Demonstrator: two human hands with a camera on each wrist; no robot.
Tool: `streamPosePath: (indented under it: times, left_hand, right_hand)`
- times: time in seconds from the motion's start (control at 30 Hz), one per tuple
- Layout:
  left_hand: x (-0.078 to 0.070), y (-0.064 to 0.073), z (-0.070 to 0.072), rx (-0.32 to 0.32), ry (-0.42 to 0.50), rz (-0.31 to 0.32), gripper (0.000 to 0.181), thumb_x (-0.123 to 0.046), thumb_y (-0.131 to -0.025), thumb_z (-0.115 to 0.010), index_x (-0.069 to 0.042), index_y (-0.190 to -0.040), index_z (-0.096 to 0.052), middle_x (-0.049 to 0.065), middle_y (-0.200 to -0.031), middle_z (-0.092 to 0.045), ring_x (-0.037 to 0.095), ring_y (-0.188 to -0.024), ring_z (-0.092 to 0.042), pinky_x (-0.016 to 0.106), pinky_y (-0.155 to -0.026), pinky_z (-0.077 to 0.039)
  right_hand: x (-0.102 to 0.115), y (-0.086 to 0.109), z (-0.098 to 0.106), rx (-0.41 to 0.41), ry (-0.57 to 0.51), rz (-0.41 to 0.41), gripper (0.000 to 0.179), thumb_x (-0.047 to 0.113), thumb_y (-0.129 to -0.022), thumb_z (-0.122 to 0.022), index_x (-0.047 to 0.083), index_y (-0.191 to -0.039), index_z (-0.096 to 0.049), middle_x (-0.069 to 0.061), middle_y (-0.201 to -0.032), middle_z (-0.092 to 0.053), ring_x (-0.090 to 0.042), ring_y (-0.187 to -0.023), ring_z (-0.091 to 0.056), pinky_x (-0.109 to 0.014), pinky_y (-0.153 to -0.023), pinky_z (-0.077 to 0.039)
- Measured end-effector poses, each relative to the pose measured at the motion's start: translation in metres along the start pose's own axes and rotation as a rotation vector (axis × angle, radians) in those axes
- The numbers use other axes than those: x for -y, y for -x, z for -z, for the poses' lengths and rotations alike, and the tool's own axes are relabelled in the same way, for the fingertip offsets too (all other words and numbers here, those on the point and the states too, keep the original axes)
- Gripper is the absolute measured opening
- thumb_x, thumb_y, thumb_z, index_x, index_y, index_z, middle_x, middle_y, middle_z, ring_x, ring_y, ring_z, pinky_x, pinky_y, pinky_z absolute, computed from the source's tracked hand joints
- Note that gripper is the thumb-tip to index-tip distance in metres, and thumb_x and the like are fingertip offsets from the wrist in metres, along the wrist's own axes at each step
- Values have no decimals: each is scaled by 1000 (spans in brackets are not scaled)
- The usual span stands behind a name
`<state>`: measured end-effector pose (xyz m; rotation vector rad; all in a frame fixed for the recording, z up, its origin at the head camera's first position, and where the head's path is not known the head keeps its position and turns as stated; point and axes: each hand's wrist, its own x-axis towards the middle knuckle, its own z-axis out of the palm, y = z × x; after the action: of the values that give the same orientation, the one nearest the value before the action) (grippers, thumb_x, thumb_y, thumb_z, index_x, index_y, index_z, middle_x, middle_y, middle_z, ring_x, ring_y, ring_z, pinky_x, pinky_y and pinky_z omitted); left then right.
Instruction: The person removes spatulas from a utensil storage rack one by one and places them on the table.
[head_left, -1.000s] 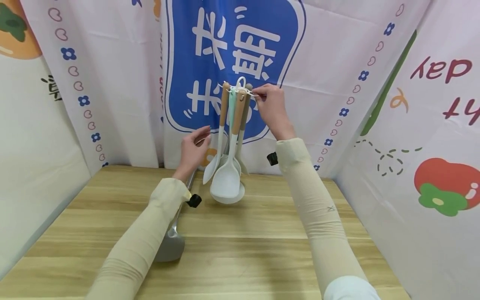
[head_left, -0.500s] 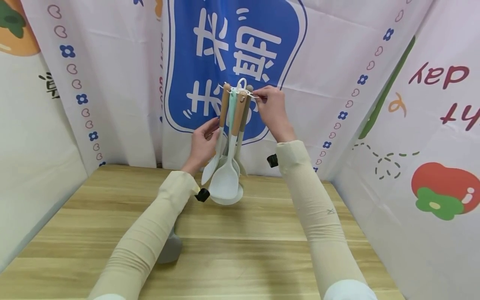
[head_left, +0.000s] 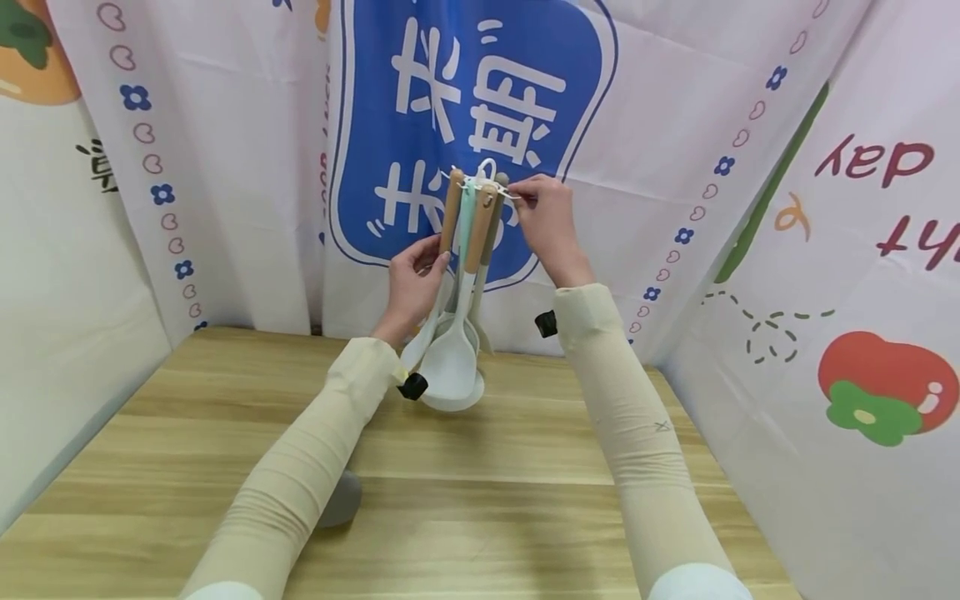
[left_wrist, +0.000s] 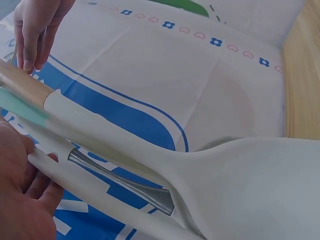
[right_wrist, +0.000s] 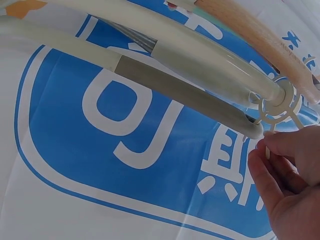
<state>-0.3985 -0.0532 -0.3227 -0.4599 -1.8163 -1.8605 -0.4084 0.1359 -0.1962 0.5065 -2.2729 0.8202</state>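
A white rack with hooks (head_left: 480, 181) bears several kitchen utensils hanging over the table's back. My right hand (head_left: 550, 229) pinches one of its thin hook arms between thumb and fingers, beside a grey-brown handle (right_wrist: 185, 95). On the left, my left hand (head_left: 415, 287) holds a wood-handled white utensil (head_left: 452, 212) where handle meets shaft; its white shaft (left_wrist: 95, 202) passes by my fingertips in the left wrist view. In front hangs a white turner (head_left: 450, 358) with a wooden handle (head_left: 480, 229). Between the wooden handles shows a mint-green handle (head_left: 467, 221).
A grey spatula head (head_left: 343, 500) lies on the wooden table (head_left: 480, 533), its handle hidden under my left forearm. Printed curtain (head_left: 247, 167) closes off the back close behind the rack, and printed sheets stand at both sides. Black cameras (head_left: 412, 386) sit at the wrists.
My left hand has moved right and up from beside the utensils to the wood-handled white utensil and taken hold of it. The right hand stays at the hook arm.
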Motion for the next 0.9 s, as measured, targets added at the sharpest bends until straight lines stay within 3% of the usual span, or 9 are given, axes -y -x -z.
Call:
streamPosePath:
  times: [0.1,0.27,0.37,0.9]
  left_hand:
    - [-4,2,0,4,2,5,34,-6,-101,-61,4,-134,-62,26,-126,-66,35,-112,-65,38,-99,-57]
    - [-28,11,2,30,-5,4,34,0,-101,-59,10,-133,-60,31,-125,-64,42,-111,-64,44,-99,-56]
    - [-36,15,2,28,-12,3,34,0,-100,-59,10,-133,-60,31,-124,-64,41,-110,-65,41,-98,-58]
    - [-43,17,5,-19,-24,-27,34,0,-100,-60,12,-132,-60,33,-124,-64,41,-109,-66,39,-96,-58]
  right_hand:
    - [0,1,0,0,-3,5,20,3,-100,-62,-1,-114,-76,-17,-111,-71,-25,-106,-67,-24,-91,-58]
    - [-1,2,0,-6,-2,16,20,2,-100,-62,-2,-113,-75,-17,-111,-71,-26,-106,-67,-25,-91,-58]
    - [0,2,0,-4,0,14,20,2,-100,-62,-2,-113,-76,-17,-112,-72,-26,-106,-68,-26,-92,-58]
    - [0,1,-1,-8,-1,2,20,3,-100,-62,0,-112,-77,-16,-111,-72,-24,-104,-69,-25,-91,-58]
